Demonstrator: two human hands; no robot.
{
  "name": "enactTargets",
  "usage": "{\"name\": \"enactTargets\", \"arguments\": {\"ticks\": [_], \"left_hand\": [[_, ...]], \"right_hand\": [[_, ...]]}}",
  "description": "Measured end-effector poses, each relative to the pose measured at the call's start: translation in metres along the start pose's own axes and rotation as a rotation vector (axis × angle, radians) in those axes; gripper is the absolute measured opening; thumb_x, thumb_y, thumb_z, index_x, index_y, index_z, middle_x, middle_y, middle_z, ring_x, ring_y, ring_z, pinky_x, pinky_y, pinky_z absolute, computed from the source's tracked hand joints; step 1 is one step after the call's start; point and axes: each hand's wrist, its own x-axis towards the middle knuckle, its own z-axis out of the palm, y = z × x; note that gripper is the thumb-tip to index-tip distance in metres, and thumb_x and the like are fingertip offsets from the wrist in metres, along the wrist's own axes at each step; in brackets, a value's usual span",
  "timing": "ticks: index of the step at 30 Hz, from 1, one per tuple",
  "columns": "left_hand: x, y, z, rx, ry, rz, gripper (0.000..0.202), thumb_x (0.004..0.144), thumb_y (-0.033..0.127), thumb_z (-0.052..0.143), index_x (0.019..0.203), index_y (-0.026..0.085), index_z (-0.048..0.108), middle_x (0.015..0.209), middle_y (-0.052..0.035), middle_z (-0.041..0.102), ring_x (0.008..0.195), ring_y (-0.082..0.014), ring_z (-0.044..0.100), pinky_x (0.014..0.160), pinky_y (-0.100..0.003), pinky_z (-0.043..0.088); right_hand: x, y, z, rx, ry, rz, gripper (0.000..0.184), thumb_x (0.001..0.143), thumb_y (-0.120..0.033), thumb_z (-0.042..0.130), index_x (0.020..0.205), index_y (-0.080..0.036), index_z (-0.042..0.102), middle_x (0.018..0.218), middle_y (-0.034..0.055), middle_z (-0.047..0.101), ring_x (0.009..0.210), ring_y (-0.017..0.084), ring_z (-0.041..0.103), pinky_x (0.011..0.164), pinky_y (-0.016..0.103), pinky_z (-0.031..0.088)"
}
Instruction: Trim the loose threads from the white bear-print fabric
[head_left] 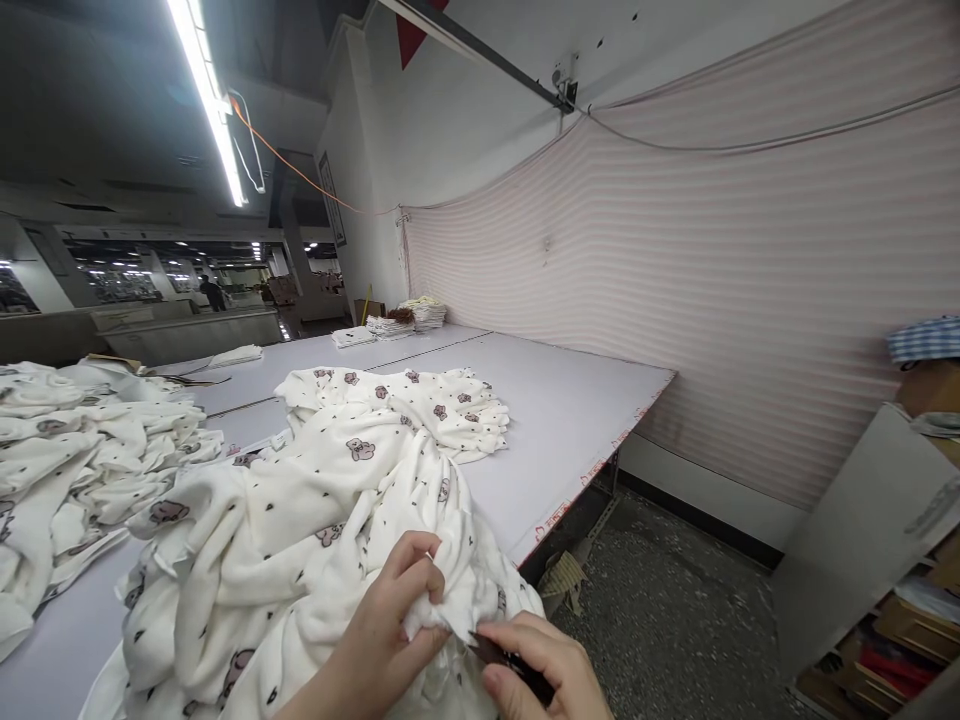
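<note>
From my remote screen, I am gripping a dark tool (pixel 517 672) with the right hand (pixel 559 665); with the left hand (pixel 397 625), I am pinching white bear-print cloth (pixel 300 505) near its tip. The cloth is lying bunched on the table (pixel 585 390), folded stacks (pixel 427 315) sitting beyond.

Left hand (pixel 386 622) pinching, fingers (pixel 421 578) curled, right hand (pixel 553 668) near it, fingers bent in a grip

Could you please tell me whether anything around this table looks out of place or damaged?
One thing: a yellowish cloth sits low beside the table, apart from the printed white fabric heaped on top. Whether it fell is unclear; no spill shows.
</note>
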Motion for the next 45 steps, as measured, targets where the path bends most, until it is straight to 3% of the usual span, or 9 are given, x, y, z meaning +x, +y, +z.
{"name": "enactTargets", "arguments": {"ticks": [4, 10, 12, 16, 22, 26, 30, 40, 45], "left_hand": [[-0.002, -0.003, 0.001, 0.007, 0.022, 0.023, 0.020, 0.069, 0.005, 0.048, 0.078, 0.022, 0.042, 0.105, -0.0035, 0.046, 0.102, -0.0196, 0.049, 0.088, -0.027, 0.040], [-0.003, -0.006, 0.002, 0.007, 0.070, 0.012, 0.017, 0.070, 0.007, 0.050, 0.075, 0.021, 0.042, 0.121, -0.0062, 0.045, 0.101, -0.0200, 0.052, 0.086, -0.027, 0.040], [0.000, -0.002, -0.001, -0.053, -0.001, -0.031, 0.008, 0.078, 0.015, 0.051, 0.079, 0.021, 0.046, 0.114, -0.0057, 0.053, 0.097, -0.0202, 0.054, 0.085, -0.027, 0.042], [0.008, 0.005, -0.009, -0.171, -0.165, -0.214, 0.018, 0.088, 0.035, 0.050, 0.086, 0.021, 0.061, 0.087, -0.0015, 0.063, 0.090, -0.0209, 0.059, 0.081, -0.026, 0.044], [0.015, 0.008, -0.005, -0.280, -0.020, -0.377, 0.026, 0.083, 0.043, 0.051, 0.082, 0.019, 0.063, 0.084, -0.0013, 0.065, 0.090, -0.0242, 0.058, 0.084, -0.030, 0.044], [0.013, 0.008, 0.002, -0.370, 0.027, -0.375, 0.026, 0.084, 0.043, 0.051, 0.081, 0.019, 0.063, 0.082, -0.0005, 0.064, 0.088, -0.0227, 0.058, 0.083, -0.028, 0.043], [0.009, 0.005, 0.003, -0.399, 0.014, -0.348, 0.021, 0.086, 0.038, 0.053, 0.084, 0.020, 0.064, 0.086, 0.0004, 0.064, 0.091, -0.0207, 0.057, 0.085, -0.026, 0.042], [0.007, 0.007, 0.003, -0.328, 0.077, -0.457, 0.027, 0.079, 0.044, 0.058, 0.089, 0.021, 0.068, 0.099, -0.0024, 0.069, 0.106, -0.0272, 0.057, 0.092, -0.031, 0.043], [0.007, 0.002, 0.002, -0.337, 0.044, -0.430, 0.030, 0.079, 0.045, 0.059, 0.095, 0.022, 0.070, 0.106, -0.0036, 0.070, 0.111, -0.0277, 0.056, 0.098, -0.034, 0.042]], "right_hand": [[0.008, -0.003, 0.002, -0.027, -0.152, -0.077, 0.021, 0.084, -0.031, 0.062, 0.099, -0.027, 0.075, 0.078, 0.0044, 0.073, 0.070, 0.019, 0.069, 0.063, 0.023, 0.053], [-0.002, 0.000, 0.017, -0.055, 0.059, 0.023, 0.032, 0.070, -0.031, 0.072, 0.101, -0.030, 0.069, 0.083, 0.0009, 0.068, 0.068, 0.018, 0.066, 0.060, 0.020, 0.050], [0.002, 0.002, 0.021, -0.090, 0.094, 0.012, 0.011, 0.076, -0.029, 0.065, 0.086, -0.026, 0.069, 0.074, 0.0003, 0.065, 0.064, 0.016, 0.062, 0.058, 0.020, 0.047], [0.022, 0.006, 0.022, 0.054, 0.182, 0.095, 0.014, 0.084, -0.034, 0.058, 0.083, -0.021, 0.064, 0.067, -0.0005, 0.061, 0.063, 0.015, 0.060, 0.060, 0.020, 0.046], [0.022, 0.012, 0.028, 0.036, 0.167, -0.016, 0.016, 0.080, -0.036, 0.061, 0.089, -0.023, 0.064, 0.080, 0.0021, 0.066, 0.073, 0.018, 0.064, 0.066, 0.021, 0.049], [0.015, 0.012, 0.034, -0.142, 0.204, -0.136, 0.028, 0.084, -0.034, 0.058, 0.110, -0.028, 0.065, 0.097, 0.0040, 0.070, 0.082, 0.021, 0.067, 0.073, 0.025, 0.051], [0.017, 0.009, 0.036, -0.296, 0.228, -0.130, 0.027, 0.087, -0.034, 0.054, 0.110, -0.028, 0.067, 0.096, 0.0045, 0.073, 0.080, 0.023, 0.068, 0.075, 0.029, 0.052], [0.026, 0.010, 0.025, 0.015, 0.135, 0.004, 0.021, 0.087, -0.035, 0.055, 0.092, -0.026, 0.073, 0.086, 0.0028, 0.074, 0.083, 0.018, 0.069, 0.073, 0.021, 0.050], [0.024, 0.011, 0.023, 0.002, 0.129, -0.006, 0.024, 0.082, -0.034, 0.061, 0.101, -0.026, 0.073, 0.092, 0.0031, 0.073, 0.084, 0.019, 0.068, 0.076, 0.022, 0.050]]}}
